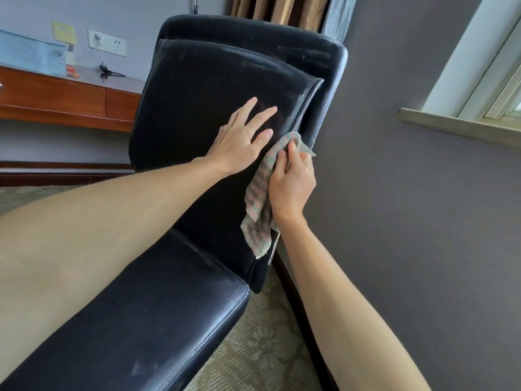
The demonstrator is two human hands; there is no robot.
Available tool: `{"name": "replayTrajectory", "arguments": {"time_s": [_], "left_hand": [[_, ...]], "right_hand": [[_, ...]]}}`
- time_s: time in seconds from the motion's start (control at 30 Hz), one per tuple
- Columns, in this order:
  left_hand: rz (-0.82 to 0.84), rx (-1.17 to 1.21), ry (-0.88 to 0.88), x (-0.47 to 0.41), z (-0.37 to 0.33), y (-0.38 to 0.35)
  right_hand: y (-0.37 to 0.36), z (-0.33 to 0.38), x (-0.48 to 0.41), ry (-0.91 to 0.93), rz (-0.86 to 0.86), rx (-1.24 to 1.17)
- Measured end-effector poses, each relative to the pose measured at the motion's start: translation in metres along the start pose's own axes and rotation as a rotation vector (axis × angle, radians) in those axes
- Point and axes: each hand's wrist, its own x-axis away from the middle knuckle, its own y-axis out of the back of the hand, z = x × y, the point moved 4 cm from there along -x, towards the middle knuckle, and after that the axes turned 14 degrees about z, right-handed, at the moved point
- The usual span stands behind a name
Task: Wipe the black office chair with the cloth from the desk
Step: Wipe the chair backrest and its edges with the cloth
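The black office chair fills the middle of the view, its padded backrest upright and its leather seat running toward the lower left. Pale dusty streaks show along the backrest's top and right edge. My left hand lies flat on the backrest, fingers spread and holding nothing. My right hand grips a grey and pink checked cloth against the backrest's right edge. The cloth's loose end hangs down below my hand.
A brown wooden desk with drawers stands at the left behind the chair, carrying a plug and small items. A grey wall rises close on the right, with a window sill above. Patterned carpet covers the floor.
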Motion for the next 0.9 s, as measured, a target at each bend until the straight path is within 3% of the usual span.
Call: {"name": "replayTrajectory", "arguments": {"time_s": [0.13, 0.4, 0.67, 0.9], "left_hand": [[-0.001, 0.017, 0.000, 0.002, 0.004, 0.005], [0.037, 0.074, -0.009, 0.007, 0.000, -0.007], [0.048, 0.027, 0.009, 0.014, 0.008, -0.004], [0.034, 0.032, 0.018, 0.015, 0.012, 0.001]], "right_hand": [[-0.009, -0.005, -0.002, -0.065, 0.028, 0.008], [-0.026, -0.028, 0.078, -0.001, 0.076, -0.003], [-0.010, -0.007, 0.026, -0.049, -0.018, -0.083], [-0.021, -0.010, 0.025, -0.137, 0.048, -0.045]]}}
